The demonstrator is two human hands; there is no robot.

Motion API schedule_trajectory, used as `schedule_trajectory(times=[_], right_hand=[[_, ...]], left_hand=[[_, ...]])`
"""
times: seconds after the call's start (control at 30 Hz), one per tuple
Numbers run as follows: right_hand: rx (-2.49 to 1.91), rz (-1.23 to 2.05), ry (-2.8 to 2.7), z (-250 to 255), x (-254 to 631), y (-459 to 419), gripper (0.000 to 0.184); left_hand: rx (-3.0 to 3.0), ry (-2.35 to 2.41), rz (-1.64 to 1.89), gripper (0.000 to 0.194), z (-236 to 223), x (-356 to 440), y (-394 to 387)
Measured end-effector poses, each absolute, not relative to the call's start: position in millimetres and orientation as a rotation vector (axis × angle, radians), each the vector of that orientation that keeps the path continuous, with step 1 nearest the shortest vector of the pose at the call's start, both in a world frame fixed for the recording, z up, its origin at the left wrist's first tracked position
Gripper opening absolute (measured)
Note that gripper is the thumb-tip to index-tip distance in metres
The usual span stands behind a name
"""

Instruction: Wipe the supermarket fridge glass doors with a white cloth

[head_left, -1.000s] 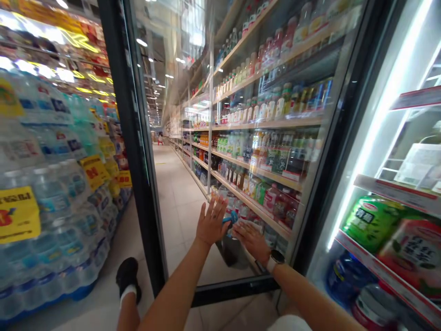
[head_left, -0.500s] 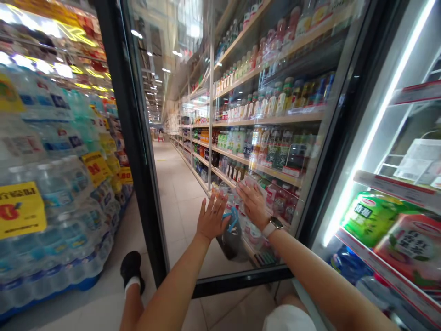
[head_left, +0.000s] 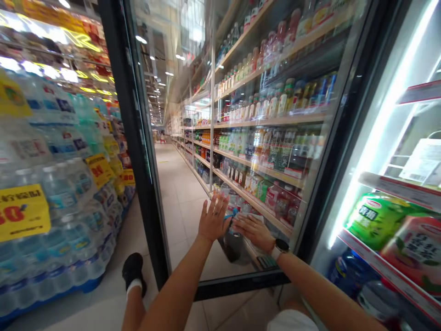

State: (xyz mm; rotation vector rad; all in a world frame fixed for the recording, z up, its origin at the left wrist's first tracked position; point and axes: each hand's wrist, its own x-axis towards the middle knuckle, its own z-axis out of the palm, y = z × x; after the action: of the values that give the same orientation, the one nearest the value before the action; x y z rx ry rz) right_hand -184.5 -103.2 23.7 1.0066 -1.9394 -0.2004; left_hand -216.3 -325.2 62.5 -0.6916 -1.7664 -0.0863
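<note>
My left hand [head_left: 214, 219] lies against the glass door [head_left: 179, 230], its fingers spread and pointing up. To its right my right hand [head_left: 254, 230] presses flat on the same pane, with a thin white cloth [head_left: 259, 217] under its fingers. Only the cloth's edge shows past the hand. A watch [head_left: 281, 245] is on the right wrist. A narrow blue piece [head_left: 228, 214] shows between the hands; whether it is behind the glass or a reflection, I cannot tell. The door stands open, framed in black [head_left: 237, 285].
Stacked packs of bottled water [head_left: 65, 193] with yellow price signs [head_left: 24, 211] stand on the left. Shelves of bottled drinks [head_left: 268, 122] show in the glass. On the right is a lit cooler with green [head_left: 374, 214] and red packages [head_left: 415, 253]. My shoe [head_left: 133, 272] is on the floor.
My right hand has moved down the glass with the cloth, its fingers now pointing more to the left. My left hand has stayed at nearly the same spot.
</note>
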Motion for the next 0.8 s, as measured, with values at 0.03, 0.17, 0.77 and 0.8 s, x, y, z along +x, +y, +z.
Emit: schedule_trajectory(times=[0.03, 0.17, 0.77, 0.8], right_hand=[[0.992, -0.212, -1.923, 41, -186, -102, 0.048], [0.827, -0.152, -1.866, 112, -197, -102, 0.053], [0.9, -0.119, -1.934, -13, -176, -115, 0.051], [0.917, -0.14, -1.936, -12, -175, -113, 0.05]], left_hand=[[-0.692, -1.772, -0.087, 0.071, 62, -217, -325], [-0.688, -1.798, -0.092, 0.07, 61, -221, -326], [-0.687, -1.809, -0.071, 0.069, 62, -214, -325], [-0.684, -1.805, -0.07, 0.07, 61, -214, -325]])
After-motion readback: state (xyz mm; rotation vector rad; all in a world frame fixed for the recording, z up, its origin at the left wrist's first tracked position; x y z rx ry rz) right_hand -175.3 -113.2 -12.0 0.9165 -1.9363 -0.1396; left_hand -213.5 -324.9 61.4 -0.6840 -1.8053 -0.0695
